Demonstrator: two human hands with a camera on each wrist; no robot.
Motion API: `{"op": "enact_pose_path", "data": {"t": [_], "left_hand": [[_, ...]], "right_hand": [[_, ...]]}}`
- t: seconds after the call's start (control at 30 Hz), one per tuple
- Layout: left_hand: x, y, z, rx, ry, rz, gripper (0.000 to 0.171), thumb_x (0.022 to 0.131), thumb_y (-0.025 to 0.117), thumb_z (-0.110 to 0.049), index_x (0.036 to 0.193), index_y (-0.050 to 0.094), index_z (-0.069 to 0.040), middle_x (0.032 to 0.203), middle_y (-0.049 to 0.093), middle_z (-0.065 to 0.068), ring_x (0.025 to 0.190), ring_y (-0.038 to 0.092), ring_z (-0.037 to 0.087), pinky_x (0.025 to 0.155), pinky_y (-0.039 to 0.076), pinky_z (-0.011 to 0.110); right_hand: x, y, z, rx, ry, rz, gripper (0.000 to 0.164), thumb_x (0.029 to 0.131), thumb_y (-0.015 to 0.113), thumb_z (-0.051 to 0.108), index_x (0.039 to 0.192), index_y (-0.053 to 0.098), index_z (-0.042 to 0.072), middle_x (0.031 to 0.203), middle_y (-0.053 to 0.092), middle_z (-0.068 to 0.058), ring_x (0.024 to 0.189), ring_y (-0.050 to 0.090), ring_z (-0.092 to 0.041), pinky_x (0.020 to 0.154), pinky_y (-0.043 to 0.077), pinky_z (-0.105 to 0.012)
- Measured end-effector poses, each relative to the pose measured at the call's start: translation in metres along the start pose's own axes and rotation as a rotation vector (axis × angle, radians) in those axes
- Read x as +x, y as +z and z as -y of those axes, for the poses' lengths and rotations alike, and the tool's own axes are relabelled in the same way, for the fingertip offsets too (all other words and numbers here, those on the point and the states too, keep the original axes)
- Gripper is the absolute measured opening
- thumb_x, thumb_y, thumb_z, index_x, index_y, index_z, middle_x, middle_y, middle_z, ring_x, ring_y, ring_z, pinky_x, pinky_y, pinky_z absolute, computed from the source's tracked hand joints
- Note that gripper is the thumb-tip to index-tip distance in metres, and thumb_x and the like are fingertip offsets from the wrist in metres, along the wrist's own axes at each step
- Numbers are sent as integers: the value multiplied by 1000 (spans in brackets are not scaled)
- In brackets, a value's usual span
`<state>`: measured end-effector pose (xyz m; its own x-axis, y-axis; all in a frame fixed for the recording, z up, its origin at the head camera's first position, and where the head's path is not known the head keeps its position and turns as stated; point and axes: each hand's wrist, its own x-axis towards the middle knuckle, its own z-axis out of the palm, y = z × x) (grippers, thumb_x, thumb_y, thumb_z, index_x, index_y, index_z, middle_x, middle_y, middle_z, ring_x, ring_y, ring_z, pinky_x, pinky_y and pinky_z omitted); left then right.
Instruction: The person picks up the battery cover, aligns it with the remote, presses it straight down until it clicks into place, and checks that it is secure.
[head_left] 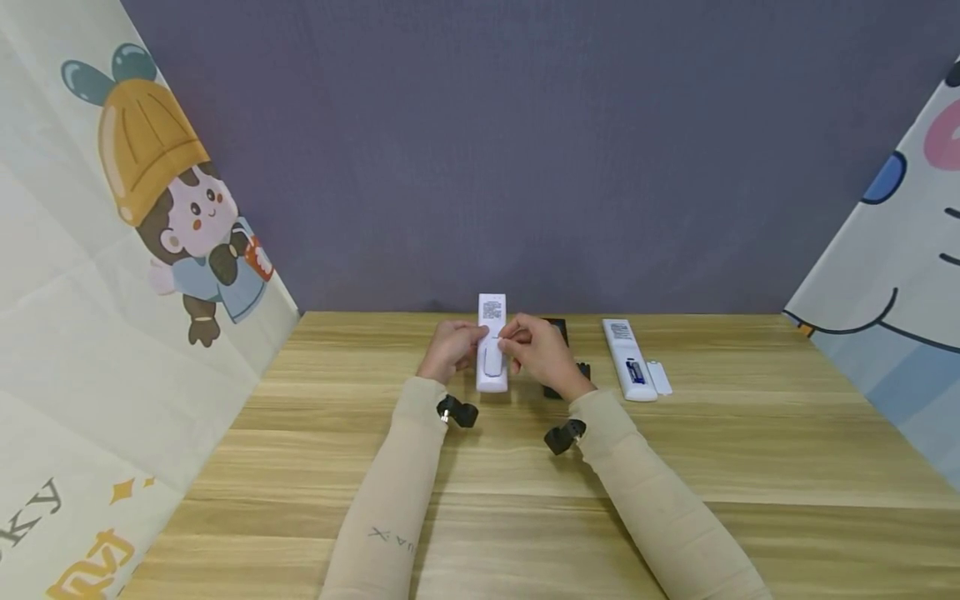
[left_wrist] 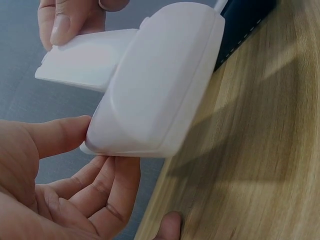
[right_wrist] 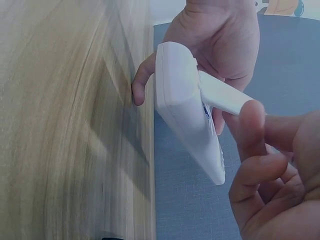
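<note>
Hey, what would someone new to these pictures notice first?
Probably the large cartoon figure in an orange hat, printed on the pale backdrop at the head view's left. Next, at the centre, the slim white plastic remote control, held by the left hand while the right hand pinches its tilted white cover. Further right, on the wood-grain table, lies a second slim white plastic remote, battery compartment open.

The print (head_left: 491,309) on the held white remote control (head_left: 492,322) is too small to be read — likewise that on the second white remote control (head_left: 622,343). A black object (head_left: 558,327) is partly covered by the right hand (head_left: 542,346), which is cut off by the right edge in the right wrist view; there, the battery compartment (right_wrist: 206,113) is mostly hidden behind its cover (right_wrist: 223,95).
</note>
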<state>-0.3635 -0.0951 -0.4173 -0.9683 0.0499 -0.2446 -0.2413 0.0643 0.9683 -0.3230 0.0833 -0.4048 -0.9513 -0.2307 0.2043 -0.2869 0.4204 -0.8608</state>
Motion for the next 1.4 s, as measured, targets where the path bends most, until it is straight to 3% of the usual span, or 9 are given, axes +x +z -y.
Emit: {"op": "enact_pose_path", "data": {"t": [0.23, 0.87, 1.03, 1.2, 1.4], "left_hand": [[2, 0, 0, -1, 5, 0, 29, 97, 68, -19, 121, 68, -1, 93, 70, 1, 84, 67, 16, 78, 52, 34], [1, 2, 0, 1, -1, 7, 29, 98, 68, -18, 122, 68, -1, 105, 73, 9, 92, 69, 22, 86, 56, 37], [1, 3, -1, -5, 0, 8, 31, 98, 68, -17, 123, 67, 0, 99, 71, 5, 91, 69, 21, 87, 56, 39], [1, 3, -1, -8, 5, 7, 30, 97, 68, -17, 123, 67, 0, 94, 71, 3, 88, 69, 19, 82, 55, 36], [0, 3, -1, -6, 7, 4, 29, 97, 68, -17, 122, 67, -1, 92, 71, 2, 85, 69, 18, 77, 55, 33]], "right_hand": [[0, 1, -2, 6, 5, 10, 6, 98, 69, 12, 103, 67, 10, 90, 76, -14, 69, 66, -48, 52, 51, -32], [-2, 3, -4, -34, 24, 34, 6, 100, 67, 14, 104, 66, 11, 89, 76, -12, 71, 68, -46, 53, 50, -31], [0, 4, -6, -73, -9, 25, 6, 99, 68, 15, 103, 66, 11, 91, 73, -16, 67, 68, -37, 55, 53, -32], [1, 6, -8, -118, -34, 9, 7, 98, 69, 16, 102, 67, 11, 88, 72, -11, 62, 65, -22, 55, 54, -32], [0, 7, -7, -158, -59, -11, 8, 96, 71, 15, 101, 67, 11, 88, 72, -10, 61, 63, -15, 55, 54, -30]]}}
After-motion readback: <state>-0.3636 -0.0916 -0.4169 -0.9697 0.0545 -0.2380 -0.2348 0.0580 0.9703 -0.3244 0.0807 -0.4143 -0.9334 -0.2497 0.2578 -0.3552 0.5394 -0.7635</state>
